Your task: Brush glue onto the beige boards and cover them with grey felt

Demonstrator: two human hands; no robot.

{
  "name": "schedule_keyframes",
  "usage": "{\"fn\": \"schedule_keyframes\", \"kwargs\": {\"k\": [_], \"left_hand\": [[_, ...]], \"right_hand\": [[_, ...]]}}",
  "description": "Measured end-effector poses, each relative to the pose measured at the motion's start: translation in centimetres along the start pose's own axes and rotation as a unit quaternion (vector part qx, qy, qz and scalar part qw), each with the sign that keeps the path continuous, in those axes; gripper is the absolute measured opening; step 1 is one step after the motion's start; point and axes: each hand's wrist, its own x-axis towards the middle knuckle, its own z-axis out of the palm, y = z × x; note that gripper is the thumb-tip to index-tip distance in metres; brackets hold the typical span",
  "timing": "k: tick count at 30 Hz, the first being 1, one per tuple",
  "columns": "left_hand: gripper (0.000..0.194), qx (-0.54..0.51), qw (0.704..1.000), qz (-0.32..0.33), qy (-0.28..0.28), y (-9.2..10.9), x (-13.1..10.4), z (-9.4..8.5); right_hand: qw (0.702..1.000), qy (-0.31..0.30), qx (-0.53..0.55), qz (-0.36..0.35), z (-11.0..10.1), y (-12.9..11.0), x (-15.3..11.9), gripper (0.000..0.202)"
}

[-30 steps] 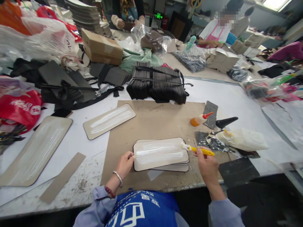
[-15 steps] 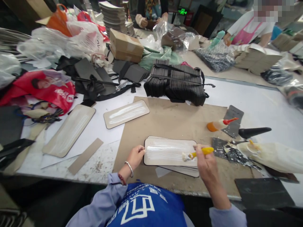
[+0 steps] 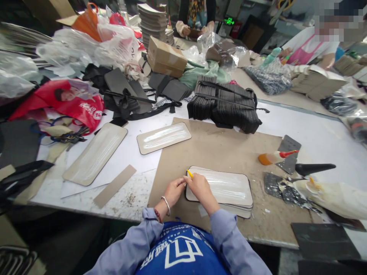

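Head view: nearer right hand (image 3: pixel 201 188) pinches yellow plastic handle (image 3: pixel 189 173); long pale rounded board (image 3: pixel 229 187) stretches rightward; left hand (image 3: pixel 173 192) gripping? can't tell.

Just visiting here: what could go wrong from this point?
The beige rounded panel with white streaks might slide, since the beige panels underneath stick out unevenly. The right hand, gripping a thin yellow handle, is over that panel, so it could smear the streaks. The translucent orange bottle with a red nozzle lies on its side and might leak.
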Motion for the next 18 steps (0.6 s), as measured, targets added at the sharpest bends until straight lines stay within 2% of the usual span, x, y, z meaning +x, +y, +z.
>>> {"fn": "schedule_keyframes", "kwargs": {"k": [4, 7, 9, 13, 16, 18], "left_hand": [[0.026, 0.027, 0.999, 0.007, -0.035, -0.8, -0.2, -0.4], [0.028, 0.13, 0.988, 0.054, -0.058, -0.7, -0.8, -0.5], [0.027, 0.236, 0.966, 0.085, -0.055, -0.4, -1.4, -0.5], [0.025, 0.408, 0.9, 0.142, -0.059, 0.4, -2.3, 0.4], [0.028, 0.482, 0.855, 0.167, -0.097, 0.9, -2.4, 1.5], [0.03, 0.51, 0.836, 0.17, -0.111, 1.1, -2.2, 2.0]], "right_hand": [[0.999, -0.002, -0.037, 0.012, -0.1, -0.4, 0.0, 0.04], [0.998, -0.014, -0.059, 0.023, -0.1, -1.1, 0.0, 0.031], [0.997, -0.018, -0.067, 0.031, -0.3, -1.4, 0.0, 0.026], [0.996, -0.024, -0.084, 0.035, -1.1, -1.0, -0.8, 0.021], [0.994, 0.001, -0.112, 0.015, -1.9, 0.8, -2.4, 0.019], [0.991, 0.036, -0.128, 0.025, -2.7, 2.9, -3.7, 0.019]]}}
